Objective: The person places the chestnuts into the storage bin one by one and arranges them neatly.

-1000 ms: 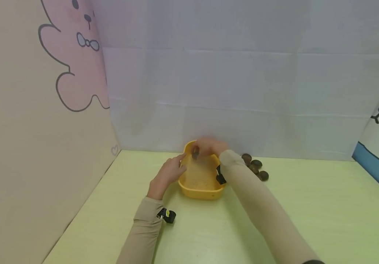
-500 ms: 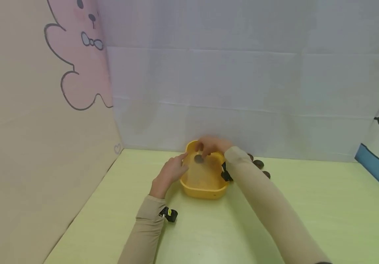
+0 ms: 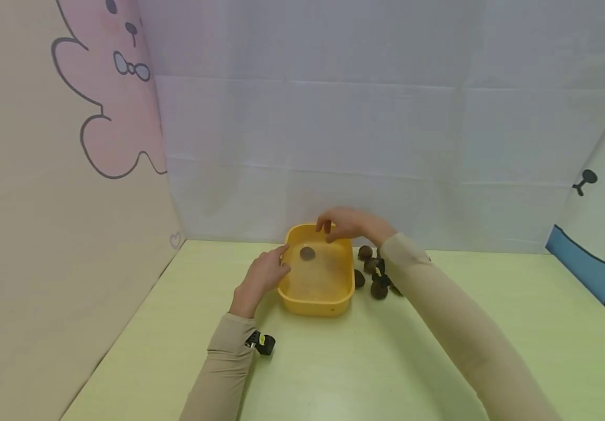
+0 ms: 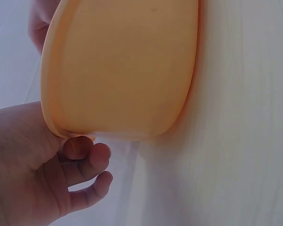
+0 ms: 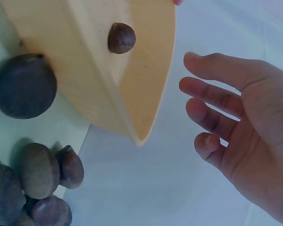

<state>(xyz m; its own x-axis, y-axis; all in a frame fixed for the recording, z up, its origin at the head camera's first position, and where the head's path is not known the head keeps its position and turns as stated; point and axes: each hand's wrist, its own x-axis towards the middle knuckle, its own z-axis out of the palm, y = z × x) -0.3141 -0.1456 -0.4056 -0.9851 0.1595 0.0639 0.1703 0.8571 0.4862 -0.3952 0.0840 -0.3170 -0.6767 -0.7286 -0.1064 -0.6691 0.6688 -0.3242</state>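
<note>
A yellow plastic basin [image 3: 315, 307] stands on the table against the back wall. One brown chestnut [image 3: 307, 253] lies inside it, toward the far left; the right wrist view also shows this chestnut [image 5: 121, 38]. My left hand [image 3: 262, 276] holds the basin's left rim, and in the left wrist view its curled fingers [image 4: 87, 195] are at the rim's corner. Over the far right rim hovers my right hand [image 3: 352, 223], holding nothing, its fingers loosely bent and apart from the basin in the right wrist view.
Several loose chestnuts [image 3: 379, 289] lie on the table just right of the basin, partly behind the right wrist camera [image 3: 381, 273]. A white sheet [image 3: 302, 146] hangs close behind the basin. A wall [image 3: 71, 263] with a pink bear print borders the table on the left.
The right hand has let go of the chestnut, which now rests in the basin, and has drawn back up and right toward the far rim. The left hand stays at the left rim.
</note>
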